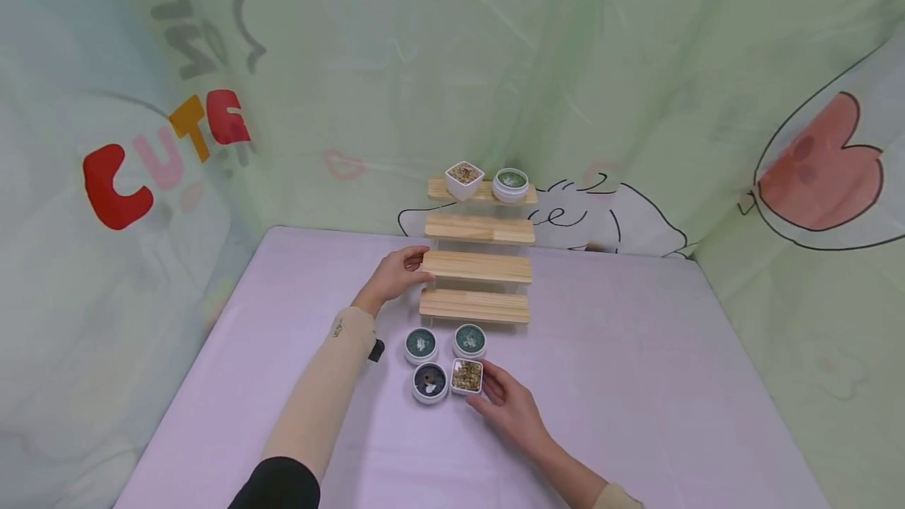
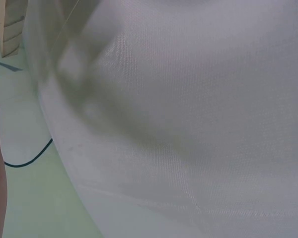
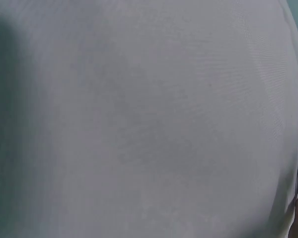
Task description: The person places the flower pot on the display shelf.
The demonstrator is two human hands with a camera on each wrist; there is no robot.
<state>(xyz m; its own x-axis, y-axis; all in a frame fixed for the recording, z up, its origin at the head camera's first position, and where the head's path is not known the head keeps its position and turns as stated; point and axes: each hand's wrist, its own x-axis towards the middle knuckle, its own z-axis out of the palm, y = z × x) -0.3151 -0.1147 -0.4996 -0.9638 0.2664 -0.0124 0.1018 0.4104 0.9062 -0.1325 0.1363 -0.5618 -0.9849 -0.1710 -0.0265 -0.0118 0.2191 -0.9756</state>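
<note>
A stepped display rack (image 1: 477, 266) with pale wooden shelves stands toward the back of the table. My left hand (image 1: 393, 277) holds the left end of its second shelf from the bottom, fingers and thumb at the plank's edge. In front of the rack, my right hand (image 1: 511, 407) grips a small square white pot (image 1: 467, 376) filled with yellowish-brown bits, thumb at the near corner and fingers along the right side. Close around that pot are two round white pots with dark green tops (image 1: 420, 345) (image 1: 470, 341) and a darker-topped round pot (image 1: 429, 382).
On the rack's top shelf sit a square white pot (image 1: 464, 180) with brownish bits and a round green-topped pot (image 1: 511, 184). A pale lilac cloth (image 1: 622, 383) covers the table. Printed curtains (image 1: 396, 85) hang behind and at both sides.
</note>
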